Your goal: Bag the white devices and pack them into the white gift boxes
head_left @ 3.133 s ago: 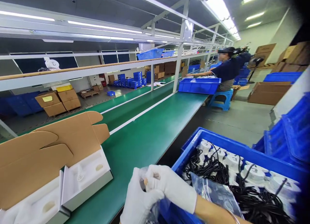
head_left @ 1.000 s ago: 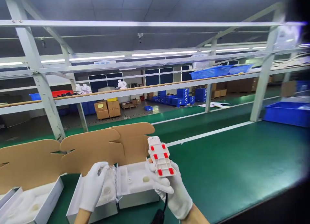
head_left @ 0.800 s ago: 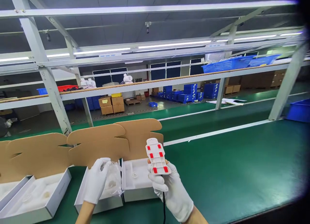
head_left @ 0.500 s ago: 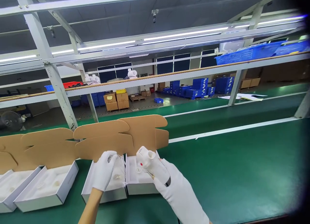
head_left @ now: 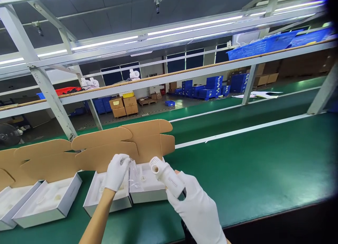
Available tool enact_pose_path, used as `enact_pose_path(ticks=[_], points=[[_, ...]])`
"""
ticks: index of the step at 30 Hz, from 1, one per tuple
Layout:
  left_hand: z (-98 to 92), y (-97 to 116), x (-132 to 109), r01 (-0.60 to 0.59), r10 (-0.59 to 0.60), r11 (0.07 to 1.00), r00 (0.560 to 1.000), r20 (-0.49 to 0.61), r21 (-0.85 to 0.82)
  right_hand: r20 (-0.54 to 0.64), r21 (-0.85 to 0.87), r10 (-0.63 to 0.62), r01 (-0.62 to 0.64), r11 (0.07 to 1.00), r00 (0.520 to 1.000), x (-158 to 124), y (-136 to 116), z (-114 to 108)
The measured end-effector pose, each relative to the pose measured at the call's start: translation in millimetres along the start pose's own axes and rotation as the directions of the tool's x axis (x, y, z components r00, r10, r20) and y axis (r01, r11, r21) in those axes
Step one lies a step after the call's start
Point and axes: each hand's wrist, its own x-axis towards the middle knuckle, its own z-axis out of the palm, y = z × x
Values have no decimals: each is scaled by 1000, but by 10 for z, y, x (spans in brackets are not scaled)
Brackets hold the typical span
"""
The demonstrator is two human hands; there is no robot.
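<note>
My left hand [head_left: 117,172], in a white glove, pinches the top of a clear plastic bag [head_left: 135,177] that hangs over the edge between two open boxes. My gloved right hand [head_left: 194,196] is wrapped round a white cylindrical device [head_left: 169,177], tilted up to the left. The device has a slotted end and a round opening on its side. Below the bag and the device is the right box [head_left: 150,197], with a white foam insert showing a round piece. The left hand covers part of the neighbouring box [head_left: 116,206].
More open white boxes [head_left: 44,221] with raised brown cardboard lids [head_left: 47,166] stand to the left on the green bench [head_left: 253,159]. A shelf rail [head_left: 169,75] carries blue baskets [head_left: 264,47]. Metal posts [head_left: 50,96] rise behind the boxes.
The bag has come to the right, now hanging over the right box's left side. The white device has turned in my right hand, its opening facing me more. The view has shifted.
</note>
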Motion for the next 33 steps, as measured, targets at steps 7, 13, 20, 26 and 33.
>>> enact_pose_path(ticks=[7, 13, 20, 26, 33], points=[[87, 367, 85, -63, 45, 965, 996, 78, 255, 388, 352, 311, -452, 820, 867, -124, 132, -51], [287, 598, -69, -250, 99, 877, 929, 356, 409, 609, 337, 309, -591, 733, 731, -412, 114, 0], [278, 600, -146, -285, 65, 840, 898, 436, 462, 160, 151, 115, -139, 979, 980, -607, -79, -20], [247, 570, -142, -243, 36, 837, 919, 393, 491, 266, 277, 227, -299, 913, 937, -569, -99, -45], [272, 619, -208, -285, 46, 834, 889, 455, 472, 824, 451, 154, -796, 402, 545, -499, -63, 79]])
